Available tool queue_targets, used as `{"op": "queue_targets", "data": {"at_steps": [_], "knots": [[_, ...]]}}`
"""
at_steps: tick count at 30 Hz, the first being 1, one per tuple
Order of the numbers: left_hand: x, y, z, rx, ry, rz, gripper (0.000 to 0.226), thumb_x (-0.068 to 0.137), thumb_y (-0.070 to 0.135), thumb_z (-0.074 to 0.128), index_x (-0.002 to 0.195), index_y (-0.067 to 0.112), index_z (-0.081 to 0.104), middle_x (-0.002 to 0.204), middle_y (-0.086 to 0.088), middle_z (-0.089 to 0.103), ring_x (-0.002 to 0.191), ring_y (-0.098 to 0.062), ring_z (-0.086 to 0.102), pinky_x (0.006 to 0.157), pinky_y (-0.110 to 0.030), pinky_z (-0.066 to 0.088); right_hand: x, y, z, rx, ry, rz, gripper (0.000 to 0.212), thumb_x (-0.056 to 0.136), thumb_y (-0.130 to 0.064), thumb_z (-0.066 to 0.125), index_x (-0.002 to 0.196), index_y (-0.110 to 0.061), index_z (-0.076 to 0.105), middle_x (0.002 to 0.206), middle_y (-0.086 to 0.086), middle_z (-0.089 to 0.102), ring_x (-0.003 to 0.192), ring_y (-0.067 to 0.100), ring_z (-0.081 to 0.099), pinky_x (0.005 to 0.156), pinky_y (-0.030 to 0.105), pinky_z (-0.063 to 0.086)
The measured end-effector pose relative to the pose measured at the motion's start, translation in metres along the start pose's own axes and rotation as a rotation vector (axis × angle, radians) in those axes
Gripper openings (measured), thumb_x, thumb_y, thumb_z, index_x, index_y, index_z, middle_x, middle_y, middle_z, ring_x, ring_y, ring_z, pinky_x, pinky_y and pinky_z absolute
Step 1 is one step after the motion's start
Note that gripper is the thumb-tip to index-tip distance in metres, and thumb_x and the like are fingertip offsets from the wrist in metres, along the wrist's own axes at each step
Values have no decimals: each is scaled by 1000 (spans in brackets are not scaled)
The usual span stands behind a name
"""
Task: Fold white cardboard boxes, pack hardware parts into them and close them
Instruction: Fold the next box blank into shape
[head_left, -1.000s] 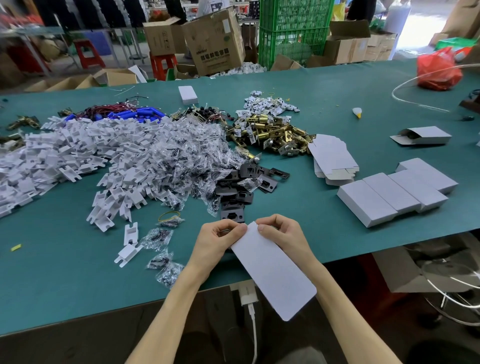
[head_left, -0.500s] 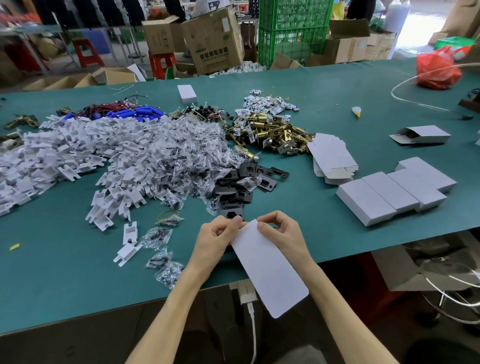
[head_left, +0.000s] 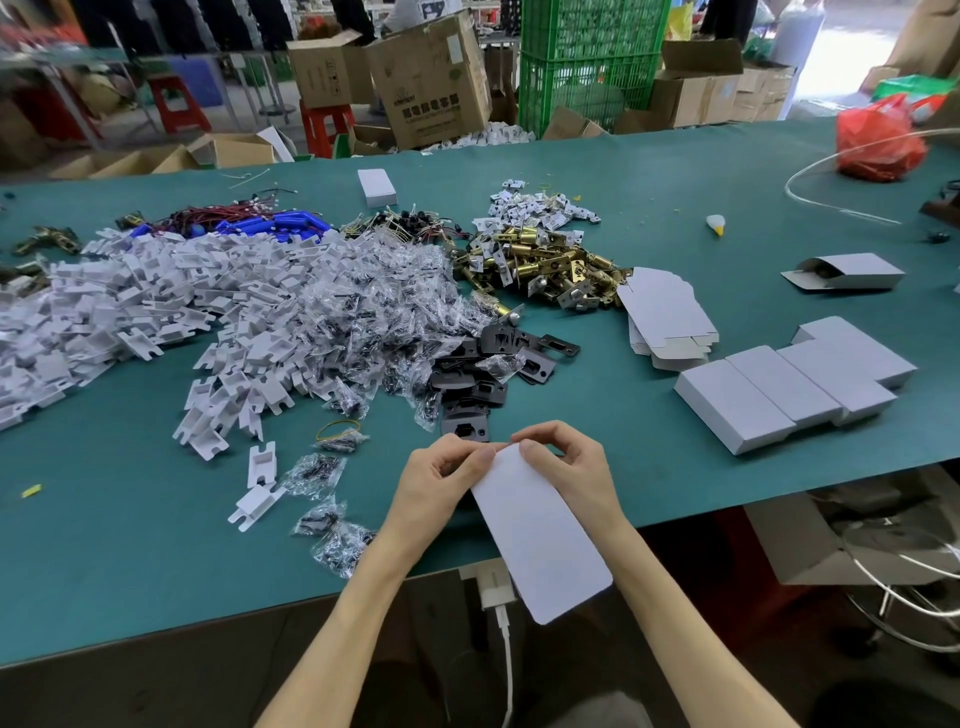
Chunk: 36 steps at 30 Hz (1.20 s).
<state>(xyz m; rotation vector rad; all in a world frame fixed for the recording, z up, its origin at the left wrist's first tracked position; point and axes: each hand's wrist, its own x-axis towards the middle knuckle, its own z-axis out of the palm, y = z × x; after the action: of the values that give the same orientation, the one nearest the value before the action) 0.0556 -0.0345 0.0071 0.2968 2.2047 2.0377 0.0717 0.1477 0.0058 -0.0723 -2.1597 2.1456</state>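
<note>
Four closed boxes (head_left: 789, 395) wait at right. Both hands — left hand (head_left: 441, 480), right hand (head_left: 563, 462) — pinch one box (head_left: 540, 535) at its far end; the parts piles (head_left: 311, 312) remain.

brown carton (head_left: 434, 83), dark printed characters, too blurred to read

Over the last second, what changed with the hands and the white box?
Little changed. Both hands, left and right, keep pinching the far end of the white box, which edged slightly away from the person. The parts piles and the closed boxes stayed put.
</note>
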Motion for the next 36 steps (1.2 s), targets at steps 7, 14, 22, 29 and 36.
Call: {"op": "queue_targets", "data": {"at_steps": [7, 14, 22, 29, 36], "knots": [[1, -5, -3, -102, 37, -23, 17, 99, 21, 69, 112, 18, 80, 104, -3, 80, 94, -13, 74, 79, -21, 56, 2, 4, 4, 35, 165, 8, 3, 95, -13, 68, 96, -11, 70, 89, -5, 71, 75, 5, 66, 62, 19, 52], [1, -7, -3, -139, 8, 13, 19, 102, 17, 64, 114, 16, 79, 110, -3, 79, 103, -21, 75, 85, -27, 60, 3, 8, 5, 11, 196, 3, 3, 95, -14, 67, 96, -13, 69, 90, -6, 70, 76, 3, 66, 62, 18, 52], [4, -11, 0, 147, -92, 190, 56, 91, -11, 67, 133, 25, 64, 144, 5, 58, 127, -9, 60, 93, -26, 56, 8, 7, 8, 36, 259, 95, 10, 100, -20, 60, 95, -13, 67, 93, 5, 69, 80, 15, 63, 62, 27, 48], [4, -11, 3, -49, 68, 63, 34, 83, 28, 79, 114, 14, 72, 110, -10, 76, 96, -18, 72, 80, -27, 55, 2, 0, 6, 129, -4, -18, 28, 106, -5, 44, 121, -13, 65, 108, 16, 69, 67, 34, 67, 51, 33, 56], [2, -6, 2, -121, 78, 68, 37, 85, 28, 78, 118, 12, 71, 112, -2, 78, 105, -15, 74, 85, -21, 55, -1, 6, 8, -111, 6, -115, 26, 94, -39, 64, 111, -20, 67, 100, -4, 73, 73, 10, 64, 61, 27, 53]]}}
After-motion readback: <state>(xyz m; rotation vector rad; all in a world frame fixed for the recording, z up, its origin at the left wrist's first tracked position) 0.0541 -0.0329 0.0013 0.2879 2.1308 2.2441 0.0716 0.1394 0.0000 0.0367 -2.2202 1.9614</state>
